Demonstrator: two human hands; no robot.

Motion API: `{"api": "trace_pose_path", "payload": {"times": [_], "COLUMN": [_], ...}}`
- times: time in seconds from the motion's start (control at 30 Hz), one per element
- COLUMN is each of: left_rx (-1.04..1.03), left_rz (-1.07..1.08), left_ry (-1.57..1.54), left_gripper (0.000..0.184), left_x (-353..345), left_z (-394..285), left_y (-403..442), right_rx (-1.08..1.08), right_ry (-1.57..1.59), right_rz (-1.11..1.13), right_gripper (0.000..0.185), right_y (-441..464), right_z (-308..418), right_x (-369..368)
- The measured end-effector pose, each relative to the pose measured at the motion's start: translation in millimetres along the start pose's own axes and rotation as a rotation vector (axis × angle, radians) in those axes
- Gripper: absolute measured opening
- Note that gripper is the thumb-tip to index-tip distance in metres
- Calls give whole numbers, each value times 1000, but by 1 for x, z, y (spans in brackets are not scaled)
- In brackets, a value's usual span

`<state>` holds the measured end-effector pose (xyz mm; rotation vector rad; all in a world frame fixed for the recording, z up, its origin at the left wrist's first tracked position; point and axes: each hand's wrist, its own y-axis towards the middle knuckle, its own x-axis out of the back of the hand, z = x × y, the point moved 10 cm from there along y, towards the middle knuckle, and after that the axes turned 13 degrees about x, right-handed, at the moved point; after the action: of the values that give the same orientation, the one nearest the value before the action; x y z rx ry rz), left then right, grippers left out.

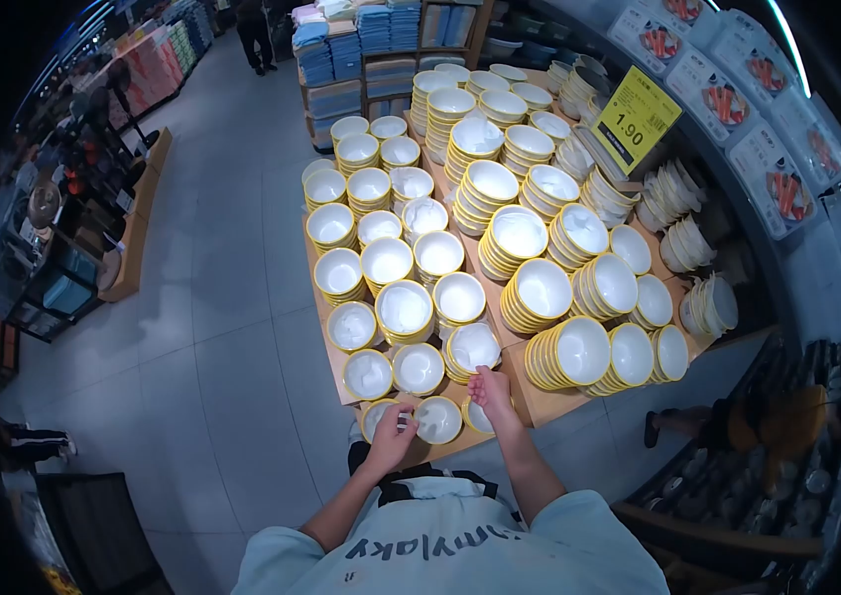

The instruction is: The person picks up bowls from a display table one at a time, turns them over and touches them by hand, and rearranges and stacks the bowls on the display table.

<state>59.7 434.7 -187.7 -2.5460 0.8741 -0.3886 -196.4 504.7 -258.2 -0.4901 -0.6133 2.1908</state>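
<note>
My left hand [396, 426] is over the front row of bowls, its fingers curled together between two of them. Just right of it is a white bowl with a yellow rim [438, 420]. My right hand [489, 390] is closed at the near edge of a bowl [472, 347] that has crumpled white wrapping inside. Another front bowl [478, 416] lies below that hand, partly covered by the forearm. What either hand pinches is too small to make out.
Stacks of yellow-rimmed bowls [404, 308] cover the wooden display table [333, 342]; taller leaning stacks [567, 354] stand at right. A yellow price sign [636, 120] rises at the back right. Folded towels [329, 50] fill shelves behind. A person [758, 428] is at far right.
</note>
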Motion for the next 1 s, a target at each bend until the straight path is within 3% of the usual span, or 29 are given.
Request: {"api": "trace_pose_path", "payload": {"times": [0.33,0.67,1.0], "left_rx": [14,-50,-2], "left_rz": [14,-1,62], "left_ry": [9,-27,-269], "left_gripper": [38,44,50], "left_x": [-10,-41,-66], "left_z": [-7,-44,1], "left_y": [3,33,68], "right_rx": [22,65,58], "right_ry": [-44,-157,-276], "right_rz": [47,38,-69], "right_gripper": [43,34,23], "right_y": [-16,1,1], "right_z": [15,23,31], "right_x": [5,7,10]}}
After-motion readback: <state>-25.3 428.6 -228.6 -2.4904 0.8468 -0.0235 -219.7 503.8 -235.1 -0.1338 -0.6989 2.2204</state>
